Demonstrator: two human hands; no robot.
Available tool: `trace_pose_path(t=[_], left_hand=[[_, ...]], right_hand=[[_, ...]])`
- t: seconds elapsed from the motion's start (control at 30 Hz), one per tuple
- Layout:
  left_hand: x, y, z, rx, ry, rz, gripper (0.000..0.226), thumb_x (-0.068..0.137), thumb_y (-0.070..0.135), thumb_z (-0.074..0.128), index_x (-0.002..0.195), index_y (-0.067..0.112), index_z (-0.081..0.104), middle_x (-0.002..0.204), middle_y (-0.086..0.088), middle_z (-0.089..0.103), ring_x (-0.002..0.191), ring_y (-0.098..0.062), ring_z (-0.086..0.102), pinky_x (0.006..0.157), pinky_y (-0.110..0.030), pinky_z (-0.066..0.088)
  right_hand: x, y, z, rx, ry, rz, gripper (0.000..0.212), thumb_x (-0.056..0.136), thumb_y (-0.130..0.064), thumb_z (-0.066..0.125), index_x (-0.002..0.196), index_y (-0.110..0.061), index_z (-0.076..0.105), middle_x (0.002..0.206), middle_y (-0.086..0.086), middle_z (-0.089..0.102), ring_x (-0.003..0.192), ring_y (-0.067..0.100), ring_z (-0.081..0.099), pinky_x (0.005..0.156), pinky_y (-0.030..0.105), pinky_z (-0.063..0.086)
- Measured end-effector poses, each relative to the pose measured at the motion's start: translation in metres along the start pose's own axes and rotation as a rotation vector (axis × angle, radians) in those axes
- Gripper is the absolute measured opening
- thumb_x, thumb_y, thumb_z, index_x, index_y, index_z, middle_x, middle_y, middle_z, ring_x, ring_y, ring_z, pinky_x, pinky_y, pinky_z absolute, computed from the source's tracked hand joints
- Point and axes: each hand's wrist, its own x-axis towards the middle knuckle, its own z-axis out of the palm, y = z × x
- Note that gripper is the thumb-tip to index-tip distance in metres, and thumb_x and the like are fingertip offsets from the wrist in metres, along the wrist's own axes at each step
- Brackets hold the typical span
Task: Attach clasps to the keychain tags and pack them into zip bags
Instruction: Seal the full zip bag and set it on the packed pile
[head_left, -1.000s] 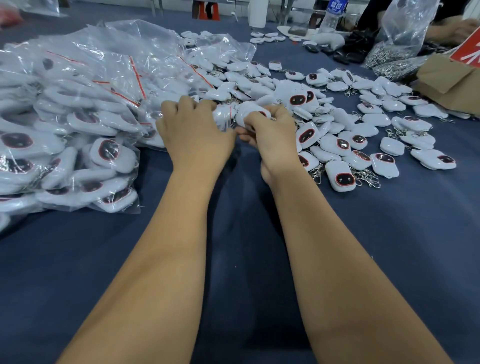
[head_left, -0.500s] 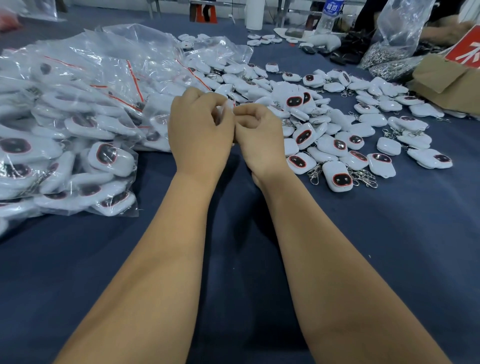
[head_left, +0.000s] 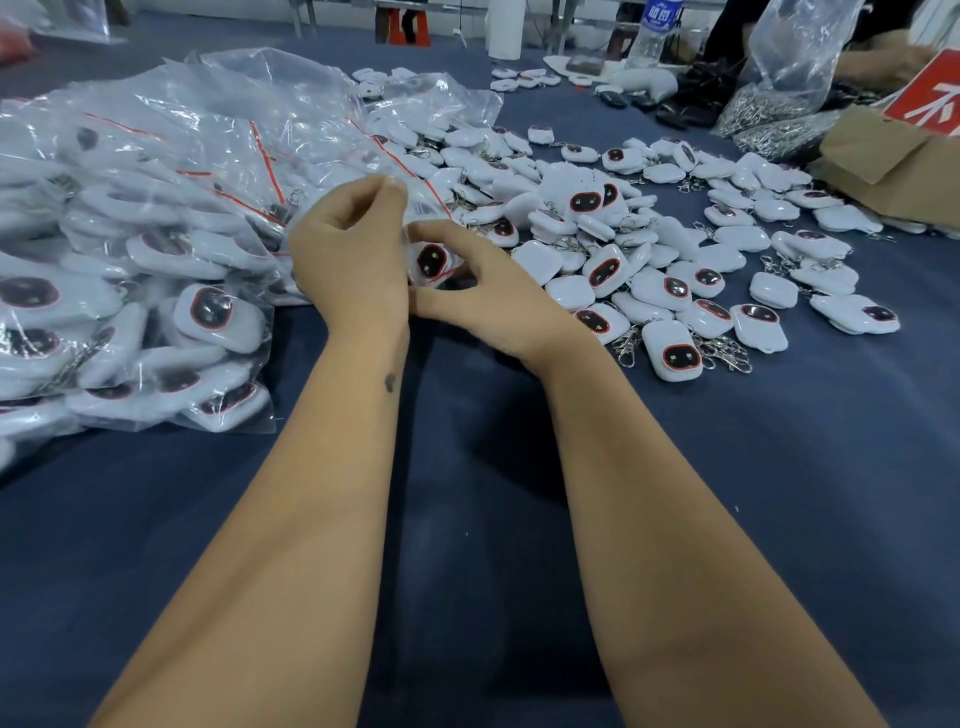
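Now the white keychain tag (head_left: 432, 262), its dark face ringed in red, sits between my hands inside a clear zip bag (head_left: 413, 218). My left hand (head_left: 349, 260) pinches the bag's top; my right hand (head_left: 485, 291) curls round the tag. Loose tags (head_left: 670, 291) lie right of my grip, packed bags (head_left: 156, 218) left.

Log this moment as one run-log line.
left hand: pinches zip bag top | right hand: holds keychain tag | bagged pile: left | loose tags: right | stage: bagging
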Motion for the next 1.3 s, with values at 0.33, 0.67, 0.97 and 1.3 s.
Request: trace_pose_path(t=[0.33, 0.67, 0.97, 1.3], left_hand=[[-0.015, 0.006, 0.003, 0.138, -0.172, 0.319, 0.022, 0.089, 0.023, 0.057, 0.074, 0.025, 0.072, 0.071, 0.011, 0.064, 0.075, -0.001, 0.056, 0.080, -0.022, 0.046], [-0.008, -0.009, 0.004, 0.274, -0.378, -0.101, 0.031, 0.089, 0.049, 0.045, 0.102, 0.031, 0.067, 0.093, 0.008, 0.067, 0.097, -0.026, 0.063, 0.093, -0.042, 0.049], [-0.006, -0.004, 0.001, 0.218, -0.558, -0.177, 0.048, 0.073, 0.069, 0.046, 0.064, 0.025, 0.063, 0.077, -0.010, 0.064, 0.073, -0.022, 0.062, 0.079, -0.042, 0.051], [0.004, -0.010, 0.002, -0.372, -0.443, -0.403, 0.023, 0.104, 0.014, 0.044, 0.089, 0.013, 0.061, 0.076, -0.001, 0.072, 0.066, -0.015, 0.067, 0.064, -0.028, 0.056]], right_hand=[[0.011, 0.002, 0.002, 0.318, 0.460, -0.038, 0.025, 0.095, 0.008, 0.048, 0.088, -0.008, 0.066, 0.087, 0.001, 0.066, 0.089, 0.016, 0.057, 0.093, 0.036, 0.048], [0.007, 0.001, -0.040, 1.113, 0.580, -0.055, 0.017, 0.094, -0.001, 0.047, 0.083, -0.006, 0.059, 0.101, 0.016, 0.061, 0.096, 0.027, 0.057, 0.102, 0.049, 0.046], [0.008, 0.003, -0.029, 0.930, 0.335, 0.058, 0.023, 0.072, -0.005, 0.057, 0.094, -0.005, 0.065, 0.087, 0.014, 0.066, 0.080, 0.028, 0.061, 0.082, 0.043, 0.050], [0.007, 0.006, -0.032, 0.617, 0.364, 0.108, 0.016, 0.085, -0.003, 0.066, 0.095, -0.016, 0.068, 0.094, 0.015, 0.069, 0.078, 0.023, 0.067, 0.078, 0.037, 0.056]])
